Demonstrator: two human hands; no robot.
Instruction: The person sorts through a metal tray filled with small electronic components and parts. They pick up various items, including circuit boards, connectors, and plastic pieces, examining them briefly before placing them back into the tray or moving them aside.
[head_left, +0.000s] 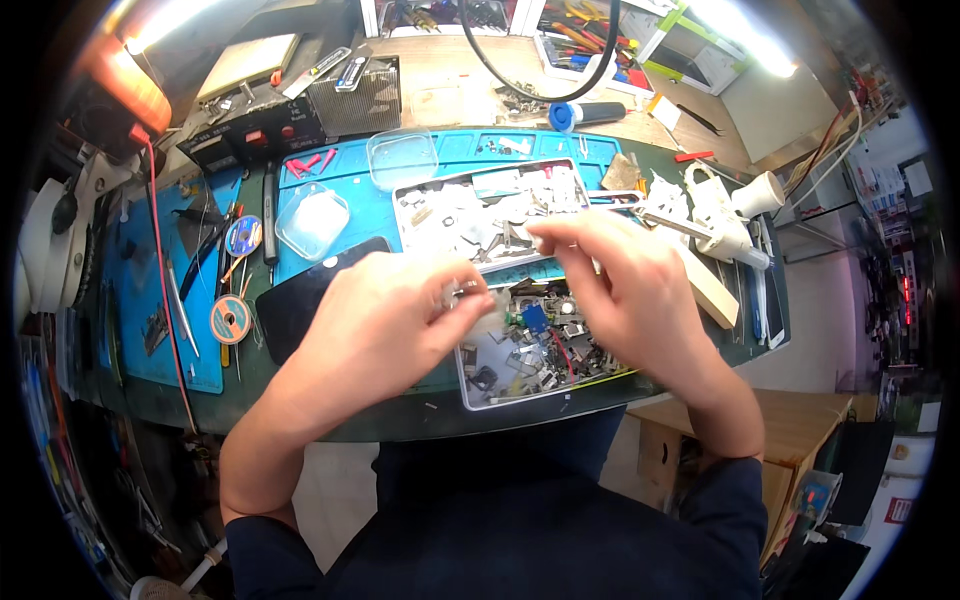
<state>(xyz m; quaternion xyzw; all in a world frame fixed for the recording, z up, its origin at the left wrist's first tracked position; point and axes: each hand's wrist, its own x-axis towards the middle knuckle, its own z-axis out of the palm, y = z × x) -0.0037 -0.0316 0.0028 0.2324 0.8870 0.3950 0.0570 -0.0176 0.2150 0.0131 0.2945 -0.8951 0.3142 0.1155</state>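
Observation:
My left hand (382, 319) pinches a small translucent piece (452, 291) with a bit of metal showing by the fingertips. Blur hides its exact kind. My right hand (622, 281) hovers at the near right of a white tray (395, 210) full of small pale and metal parts. Its thumb and index finger come close together; a tiny whitish thing may sit at the fingertips. Below both hands lies a second shallow tray (463, 379) of loose electronic components, among them a blue part (535, 318) and a red wire (562, 354). The right hand covers part of this tray.
A black phone-like slab (296, 307) lies left on the blue work mat (300, 259). Two clear plastic lids (313, 220) rest behind it. Solder spools (230, 319) and a red cable (161, 247) are farther left. A wooden block (709, 289) stands right.

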